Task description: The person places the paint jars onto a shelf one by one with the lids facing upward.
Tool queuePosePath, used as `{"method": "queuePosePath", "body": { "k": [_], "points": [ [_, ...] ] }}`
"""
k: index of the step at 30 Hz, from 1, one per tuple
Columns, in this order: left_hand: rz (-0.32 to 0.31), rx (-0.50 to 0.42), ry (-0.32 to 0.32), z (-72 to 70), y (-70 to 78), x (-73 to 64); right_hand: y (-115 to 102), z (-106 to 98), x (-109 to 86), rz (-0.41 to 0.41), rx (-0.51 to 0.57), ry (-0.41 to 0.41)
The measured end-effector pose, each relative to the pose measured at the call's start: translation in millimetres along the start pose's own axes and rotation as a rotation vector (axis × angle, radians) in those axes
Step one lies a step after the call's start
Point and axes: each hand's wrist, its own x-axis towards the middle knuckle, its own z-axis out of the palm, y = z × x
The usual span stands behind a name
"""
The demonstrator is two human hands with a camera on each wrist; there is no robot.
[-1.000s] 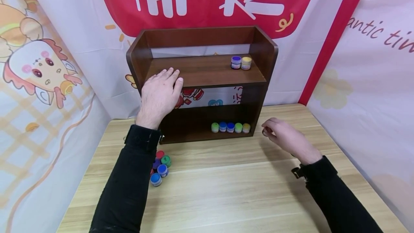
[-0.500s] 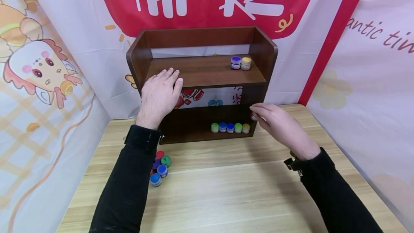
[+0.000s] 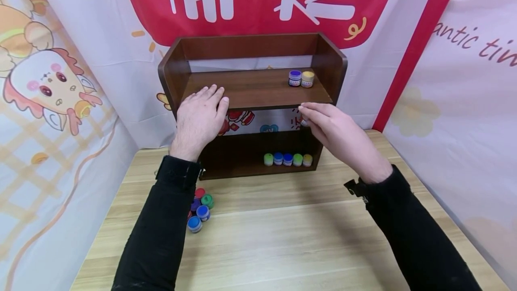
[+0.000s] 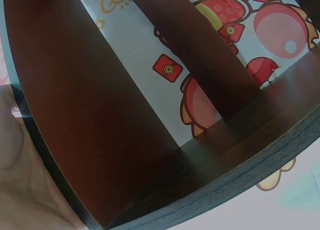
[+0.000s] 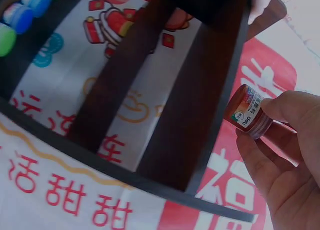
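My left hand [image 3: 199, 118] rests flat on the left end of the dark brown wooden shelf [image 3: 262, 91], fingers straight over the upper board. In the left wrist view its palm [image 4: 30, 175] lies along the board's edge. A small paint jar [image 5: 247, 109] with reddish-brown contents and a white label is pinched between the thumb and fingers of my right hand [image 3: 343, 140]. That hand is in front of the upper board's right part and hides most of the jar in the head view. Beyond it on the upper board, a purple jar [image 3: 295, 78] touches or nearly touches a yellow jar [image 3: 307, 79].
Green, blue and yellow jars [image 3: 287, 160] stand in a row at the right of the bottom level. Several more jars [image 3: 203, 213] cluster on the wooden table [image 3: 258, 237], partly behind my left sleeve. Printed cloth [image 3: 452, 102] hangs behind and at both sides.
My right hand has risen and moved left from beside the shelf's lower right to the upper board's front edge, carrying the paint jar. My left hand has stayed put.
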Motion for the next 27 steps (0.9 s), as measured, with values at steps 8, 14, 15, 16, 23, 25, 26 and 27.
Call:
{"method": "queuePosePath", "body": {
  "k": [8,14,15,16,23,25,26,27],
  "points": [
    [0.004,-0.003,0.004,2.1,-0.3,1.2,-1,-8,29.2,-0.014,-0.023,0.043],
    [0.005,-0.006,0.006,2.5,-0.2,1.5,3,-11,51.5,0.007,-0.039,0.019],
    [0.005,-0.006,0.005,2.4,-0.2,1.5,4,-11,54.8,0.011,-0.038,0.011],
    [0.005,-0.006,0.003,2.5,-0.1,1.4,5,-10,58.1,0.014,-0.040,0.005],
    [0.004,-0.003,0.006,2.3,-0.2,1.5,8,-10,80.7,0.030,-0.030,-0.054],
    [0.004,-0.003,0.008,2.2,-0.4,1.7,9,-11,87.9,0.035,-0.031,-0.069],
    [0.004,-0.003,0.008,2.1,-0.5,1.8,9,-12,91.6,0.034,-0.033,-0.073],
    [0.004,-0.004,0.007,2.1,-0.5,1.8,10,-12,95.5,0.035,-0.033,-0.078]
  ]
}}
